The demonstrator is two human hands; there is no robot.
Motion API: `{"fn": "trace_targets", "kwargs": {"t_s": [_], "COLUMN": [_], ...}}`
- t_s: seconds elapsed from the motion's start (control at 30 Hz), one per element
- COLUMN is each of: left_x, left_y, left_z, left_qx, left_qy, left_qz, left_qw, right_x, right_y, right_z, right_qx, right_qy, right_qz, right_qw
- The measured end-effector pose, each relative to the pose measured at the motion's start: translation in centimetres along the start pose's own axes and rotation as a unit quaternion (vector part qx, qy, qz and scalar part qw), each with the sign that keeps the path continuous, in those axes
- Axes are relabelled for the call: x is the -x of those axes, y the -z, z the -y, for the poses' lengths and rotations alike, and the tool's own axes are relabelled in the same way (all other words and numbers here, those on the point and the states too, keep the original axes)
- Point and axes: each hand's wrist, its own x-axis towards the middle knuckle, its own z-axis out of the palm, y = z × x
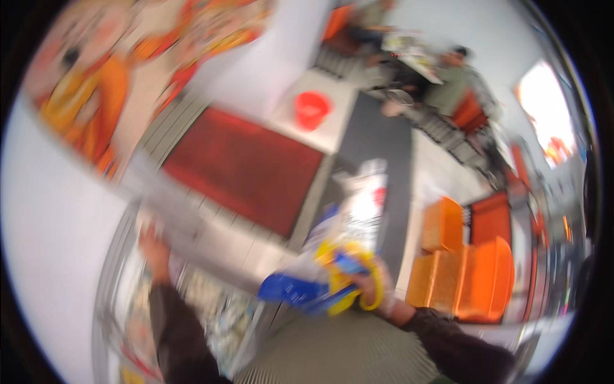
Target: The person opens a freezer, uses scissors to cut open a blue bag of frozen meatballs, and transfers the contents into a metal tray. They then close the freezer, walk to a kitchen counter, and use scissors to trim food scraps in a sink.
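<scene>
My right hand (369,285) is shut on several plastic bags, with a yellow loop-like part and blue parts around the fingers. A clear and white plastic package (367,206) with dark print and a red mark extends forward from that hand. A blue plastic piece (292,290) sticks out to the left. My left hand (156,247) is at the upper edge of an open-looking chest freezer (108,254), blurred, so its grip is unclear. Inside the freezer lie bagged goods (225,312), pale and white-green, below my left forearm.
A red mat (244,168) covers the floor ahead, and a red bucket (312,110) stands beyond it. Orange chairs (484,278) stand to the right. Farther off, people (448,86) sit at a table (417,62). A wall with a cartoon mural (91,105) rises at left.
</scene>
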Motion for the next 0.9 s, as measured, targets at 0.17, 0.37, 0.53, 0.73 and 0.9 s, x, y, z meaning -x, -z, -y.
{"fn": "trace_targets", "kwargs": {"t_s": [0.17, 0.37, 0.53, 0.73, 0.9], "left_x": [12.1, 26.2, 24.9, 20.5, 14.9], "left_y": [4.1, 8.3, 8.5, 7.8, 4.8], "left_z": [-7.9, -22.8, -30.7, -35.0, -38.6], "left_qx": [0.025, 0.140, 0.271, 0.273, 0.266], "left_qy": [-0.043, -0.068, -0.133, -0.132, -0.122], "left_qz": [0.084, 0.233, 0.289, 0.285, 0.313], "left_qw": [0.995, 0.960, 0.908, 0.909, 0.904], "right_x": [-1.9, -4.4, -6.5, -7.4, -7.1], "right_y": [0.6, 3.7, 9.1, 18.0, 26.0], "right_z": [-0.9, -0.7, 1.1, 1.7, 2.1], "right_qx": [-0.241, -0.239, -0.236, -0.212, -0.173], "right_qy": [-0.108, -0.066, -0.130, -0.040, -0.052], "right_qz": [0.003, 0.077, 0.044, -0.039, -0.147], "right_qw": [0.964, 0.966, 0.962, 0.976, 0.972]}}
